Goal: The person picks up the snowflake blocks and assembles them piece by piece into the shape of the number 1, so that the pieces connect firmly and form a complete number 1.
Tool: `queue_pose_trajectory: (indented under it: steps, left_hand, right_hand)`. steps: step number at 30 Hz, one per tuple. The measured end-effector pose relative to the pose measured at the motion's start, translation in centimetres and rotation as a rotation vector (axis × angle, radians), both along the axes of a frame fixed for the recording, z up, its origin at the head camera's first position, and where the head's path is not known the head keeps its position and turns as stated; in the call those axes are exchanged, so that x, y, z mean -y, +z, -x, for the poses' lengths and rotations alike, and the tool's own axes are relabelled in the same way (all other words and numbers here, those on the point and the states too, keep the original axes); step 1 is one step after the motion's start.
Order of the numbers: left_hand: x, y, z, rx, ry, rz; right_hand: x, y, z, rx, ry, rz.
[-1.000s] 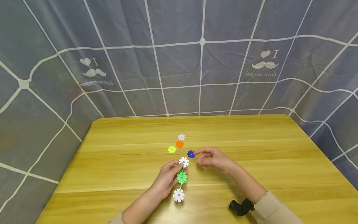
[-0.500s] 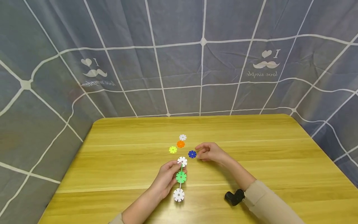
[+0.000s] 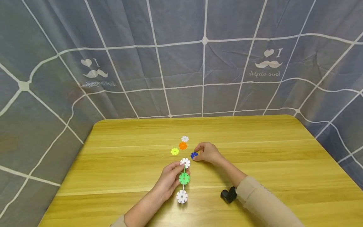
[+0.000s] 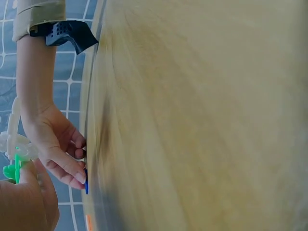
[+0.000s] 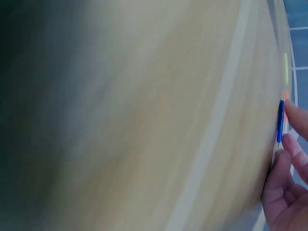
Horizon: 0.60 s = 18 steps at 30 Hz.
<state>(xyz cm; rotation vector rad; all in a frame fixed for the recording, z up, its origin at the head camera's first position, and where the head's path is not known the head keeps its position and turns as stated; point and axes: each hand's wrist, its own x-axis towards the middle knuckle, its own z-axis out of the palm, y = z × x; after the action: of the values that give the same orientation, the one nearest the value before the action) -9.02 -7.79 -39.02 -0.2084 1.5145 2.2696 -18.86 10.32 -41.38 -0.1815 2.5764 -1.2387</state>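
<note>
My left hand (image 3: 169,180) holds a chain of slotted plastic snowflake discs above the table. Its flat faces show a white disc (image 3: 185,163) by the thumb, a green disc (image 3: 184,178) and a lower white disc (image 3: 182,196), with edge-on discs linking them. To the right, my right hand (image 3: 209,153) has thumb and forefinger at opposite edges of a blue disc (image 3: 194,154) that lies flat on the table. In the right wrist view the blue disc (image 5: 280,120) appears edge-on against the tabletop, fingertips right at it. The left fingers behind the chain are partly hidden.
Beyond the hands lie a yellow-green disc (image 3: 175,151), an orange disc (image 3: 182,145) and a far white disc (image 3: 185,138) on the wooden table (image 3: 119,164). A black wrist device (image 3: 228,194) sits at the right cuff. A grey checked curtain (image 3: 181,63) hangs behind the table.
My right hand has moved left, from beside the blue disc to bring its thumb and forefinger to the disc's edges. The left hand with the disc chain stays almost in place.
</note>
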Motion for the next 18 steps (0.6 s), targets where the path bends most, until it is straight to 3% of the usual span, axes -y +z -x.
queue_pose_trajectory:
  steps: [3,8,14,18]
  left_hand:
    - [0.02,0.09,0.05,-0.001,0.002,0.003]
    - [0.15,0.16,0.07,0.003,0.004,0.001]
    - [0.28,0.17,0.05,0.001,-0.002,-0.004]
    - [0.24,0.2,0.02,0.002,0.005,-0.007]
  right_hand:
    - [0.26,0.11,-0.02,-0.028,0.004,-0.055]
    - [0.38,0.22,-0.26,-0.022,0.012,-0.025]
    - [0.0,0.11,-0.43,0.007,0.011,0.054]
    - [-0.49,0.27,-0.67,0.045,0.052,0.161]
